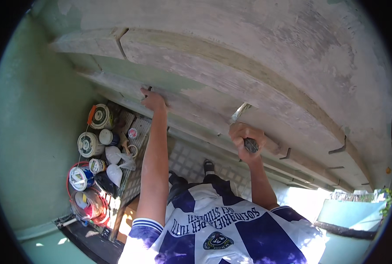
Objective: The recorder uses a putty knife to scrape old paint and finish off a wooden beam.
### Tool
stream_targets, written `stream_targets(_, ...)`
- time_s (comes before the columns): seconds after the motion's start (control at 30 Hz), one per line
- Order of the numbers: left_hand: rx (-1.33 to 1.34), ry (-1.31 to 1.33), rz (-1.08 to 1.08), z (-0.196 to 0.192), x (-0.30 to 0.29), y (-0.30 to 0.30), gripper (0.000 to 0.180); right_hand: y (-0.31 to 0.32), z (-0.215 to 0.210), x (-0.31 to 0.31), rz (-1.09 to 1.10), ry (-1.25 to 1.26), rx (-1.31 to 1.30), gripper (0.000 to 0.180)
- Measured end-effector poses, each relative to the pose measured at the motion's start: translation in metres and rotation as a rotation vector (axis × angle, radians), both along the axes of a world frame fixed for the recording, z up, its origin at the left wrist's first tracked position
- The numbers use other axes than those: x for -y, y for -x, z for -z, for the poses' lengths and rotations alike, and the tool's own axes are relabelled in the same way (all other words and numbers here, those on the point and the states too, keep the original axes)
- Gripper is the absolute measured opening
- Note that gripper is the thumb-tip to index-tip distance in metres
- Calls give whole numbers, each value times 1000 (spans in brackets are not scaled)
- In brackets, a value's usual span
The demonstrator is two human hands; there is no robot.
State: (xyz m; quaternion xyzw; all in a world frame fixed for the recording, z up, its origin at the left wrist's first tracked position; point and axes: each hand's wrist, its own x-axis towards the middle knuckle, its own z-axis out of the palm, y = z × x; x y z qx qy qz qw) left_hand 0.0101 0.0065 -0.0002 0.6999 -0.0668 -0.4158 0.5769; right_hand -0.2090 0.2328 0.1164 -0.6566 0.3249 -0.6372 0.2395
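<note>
My right hand [247, 137] is closed around the dark handle of a putty knife [240, 111]. Its light, smeared blade points up against the pale wall, just above a ledge. On the left, my left hand [154, 101] rests at a long plastered ledge [191, 102] with its fingers curled. A small dark bit shows between thumb and forefinger; what it is, I cannot make out. A larger curved ledge [231, 66] with dark notches runs above both hands. Patchy whitish filler covers the wall and ledges over green paint.
At the lower left, a slatted wooden bench [139, 137] carries lidded paint buckets [90, 144], white plastic bags [113, 175] and a tape roll [133, 151]. A clear bucket with a red rim [89, 204] stands nearer. My sandalled foot [208, 166] is on the tiled floor [187, 155].
</note>
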Motion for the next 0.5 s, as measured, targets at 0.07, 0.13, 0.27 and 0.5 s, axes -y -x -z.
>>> stream_targets(0.07, -55, -3, 30, -16, -3, 11, 92, 11, 0, 3, -50, 17, 9, 20)
stream_targets(0.13, 10, 45, -31, 17, 15, -5, 92, 6, -13, 10, -148, 47, 31, 23)
stream_targets(0.27, 129, 40, -53, 30, 19, -5, 92, -8, -62, 13, -342, 214, -6, 26)
stream_targets(0.5, 165, 21, -81, 22, 11, 8, 89, -9, 3, 75, 6, 64, -390, 38)
